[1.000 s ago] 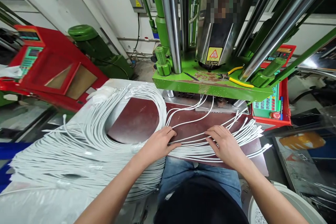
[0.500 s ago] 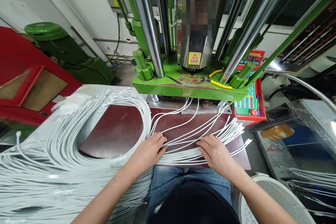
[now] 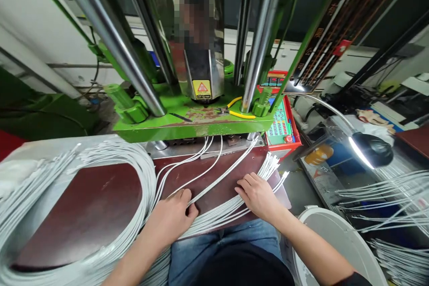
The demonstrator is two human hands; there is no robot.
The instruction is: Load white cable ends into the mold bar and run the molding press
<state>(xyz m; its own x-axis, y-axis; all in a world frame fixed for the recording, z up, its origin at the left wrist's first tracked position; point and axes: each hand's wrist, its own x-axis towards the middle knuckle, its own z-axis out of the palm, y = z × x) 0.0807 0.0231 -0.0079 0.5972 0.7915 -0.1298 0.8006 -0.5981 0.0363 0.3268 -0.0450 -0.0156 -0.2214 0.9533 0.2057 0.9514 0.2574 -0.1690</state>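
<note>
My left hand (image 3: 176, 214) is closed around white cables, its thumb bent toward the fingers. From it, a group of white cables (image 3: 219, 173) runs up to the right to the front of the green press (image 3: 196, 127). My right hand (image 3: 257, 194), fingers curled together, lies on the upper edge of a thicker bundle of white cables (image 3: 214, 216). Its fingertips are partly hidden. The bundle's ends fan out beyond that hand over the brown board (image 3: 204, 170). Several thin white cables (image 3: 182, 161) bend from the press toward the left.
A large coil of white cables (image 3: 145, 178) lies on the left. Yellow-handled pliers (image 3: 241, 115) rest on the press. To its right stands a red control box (image 3: 284, 129). A white bucket (image 3: 335, 232) is at lower right, near a lit lamp (image 3: 370, 152).
The view has swung right. The cables between the press's right side and my left hand were spread apart and now lie close together. My right hand is now below them, at the thicker bundle.
</note>
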